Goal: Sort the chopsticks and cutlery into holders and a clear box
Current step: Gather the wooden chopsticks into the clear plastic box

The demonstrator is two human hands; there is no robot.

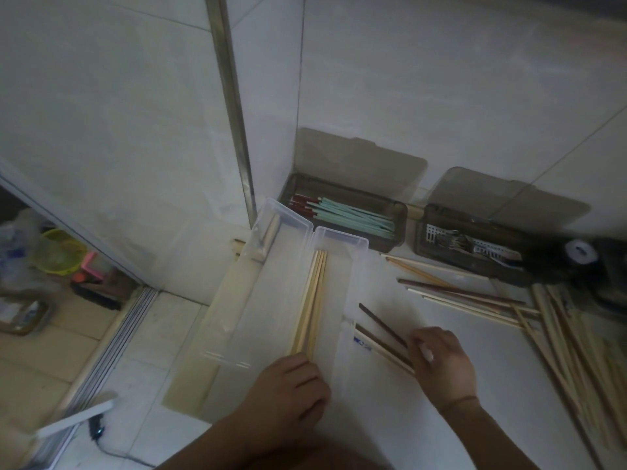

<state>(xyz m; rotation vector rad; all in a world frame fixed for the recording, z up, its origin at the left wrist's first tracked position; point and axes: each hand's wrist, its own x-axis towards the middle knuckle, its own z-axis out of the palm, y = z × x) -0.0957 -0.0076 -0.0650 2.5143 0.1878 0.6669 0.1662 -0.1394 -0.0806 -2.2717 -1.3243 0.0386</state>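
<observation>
While each hand pinches chopsticks, loose chopsticks [475,296] beside two dark holders [346,215] behind.

You work on a smooth white counter [390,418] with a dull sheen, against glossy pale wall tiles [424,79] edged by a shiny metal strip [234,106]. The clear box [342,266] is thin, see-through plastic. The chopsticks [310,307] in it look like pale, matt, bare wood. The two holders [400,215] are smoky, translucent brown plastic. One holds mint-green sticks [353,215] with a smooth plastic look; the other holds bright metal cutlery [454,242].
</observation>
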